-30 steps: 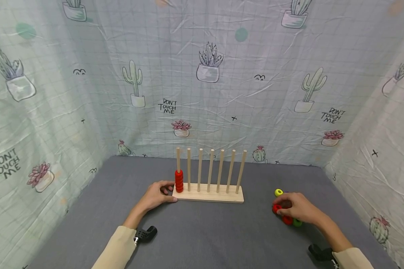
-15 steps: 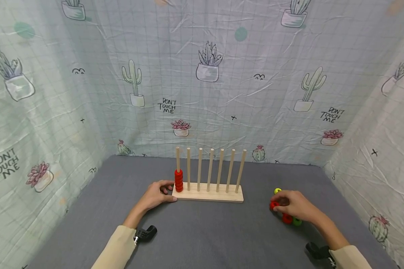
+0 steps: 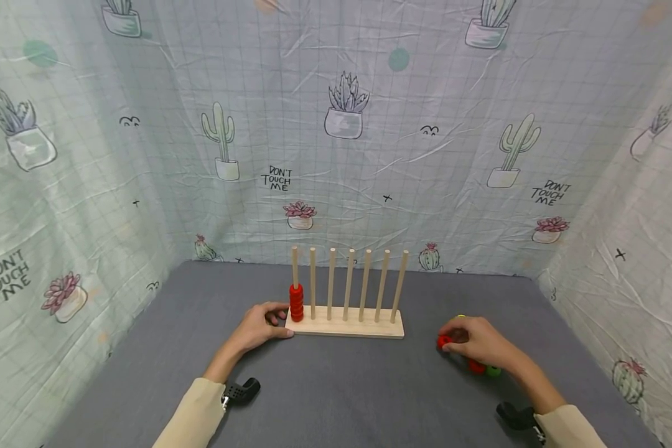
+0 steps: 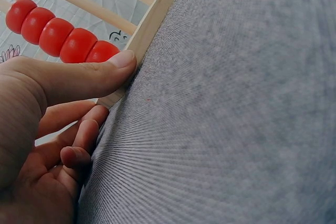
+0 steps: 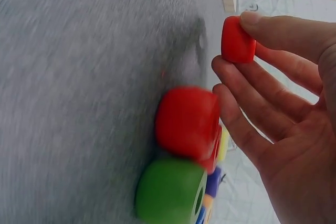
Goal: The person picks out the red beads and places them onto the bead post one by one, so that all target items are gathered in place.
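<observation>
A wooden peg board with a row of upright pegs stands mid-table. Several red beads are stacked on its leftmost peg; the other pegs are bare. My left hand grips the left end of the base, thumb on the front edge, fingers behind. To the right of the board, my right hand pinches a red bead between thumb and fingertips, just off the table. Under and behind that hand lie loose beads, among them a red bead and a green bead.
A yellow bead is mostly hidden behind the right hand. Purple, orange and blue beads show partly in the right wrist view. Grey cloth covers the table. A patterned curtain closes off the back and both sides.
My right hand has moved left, towards the board, with the red bead, leaving the other beads behind. My left hand has stayed on the base.
</observation>
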Tool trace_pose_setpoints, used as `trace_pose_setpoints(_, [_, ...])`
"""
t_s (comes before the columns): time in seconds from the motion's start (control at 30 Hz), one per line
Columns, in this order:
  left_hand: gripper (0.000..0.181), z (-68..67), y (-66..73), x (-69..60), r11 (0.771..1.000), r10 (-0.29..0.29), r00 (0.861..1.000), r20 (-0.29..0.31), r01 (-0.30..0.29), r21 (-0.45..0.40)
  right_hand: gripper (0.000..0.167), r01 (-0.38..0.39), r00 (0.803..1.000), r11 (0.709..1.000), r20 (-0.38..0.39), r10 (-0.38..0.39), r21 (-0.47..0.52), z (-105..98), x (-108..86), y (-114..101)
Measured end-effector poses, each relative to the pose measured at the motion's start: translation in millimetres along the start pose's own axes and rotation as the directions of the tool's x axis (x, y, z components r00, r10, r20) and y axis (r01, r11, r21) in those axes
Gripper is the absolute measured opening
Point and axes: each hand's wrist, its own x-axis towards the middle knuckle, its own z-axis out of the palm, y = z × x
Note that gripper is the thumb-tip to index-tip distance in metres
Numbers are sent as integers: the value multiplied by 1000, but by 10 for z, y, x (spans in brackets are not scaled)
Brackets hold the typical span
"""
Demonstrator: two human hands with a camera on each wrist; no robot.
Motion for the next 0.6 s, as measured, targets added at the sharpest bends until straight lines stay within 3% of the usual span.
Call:
trace_pose_setpoints(0.4, [68, -5, 10, 2, 1000, 6, 1000, 1, -7, 4, 27, 34, 999, 999, 30, -35, 38, 87, 169, -182])
trace_pose_setpoints(0.6, [69, -1, -5, -4, 1000, 13, 1000, 4, -13, -8, 27, 66, 997, 998, 31, -66, 5, 113, 261, -278])
